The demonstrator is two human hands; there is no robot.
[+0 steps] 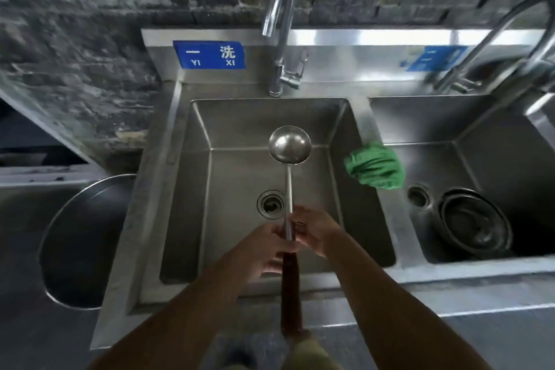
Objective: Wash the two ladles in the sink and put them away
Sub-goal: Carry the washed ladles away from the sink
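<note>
holding one ladle (289, 189) over the left sink basin (240, 165), both hands meet at the join of its steel shaft and dark wooden handle. the left hand (264, 252) has its grip closed round the top of the wooden handle; the right hand (315, 230) has its fingers pinched together on the steel shaft just above. the ladle's bowl points away from the person, above the far part of the basin, its hollow facing up. the basin holds only the ladle above it, with a round drain (271, 204) in its floor just left of the shaft. a faucet (280, 30) rises behind the basin. a green cloth (375, 167) is draped over the divider between the basins. the right sink basin (468, 129) contains stacked metal bowls (474, 219) beside its own drain. only one ladle is in view.
</note>
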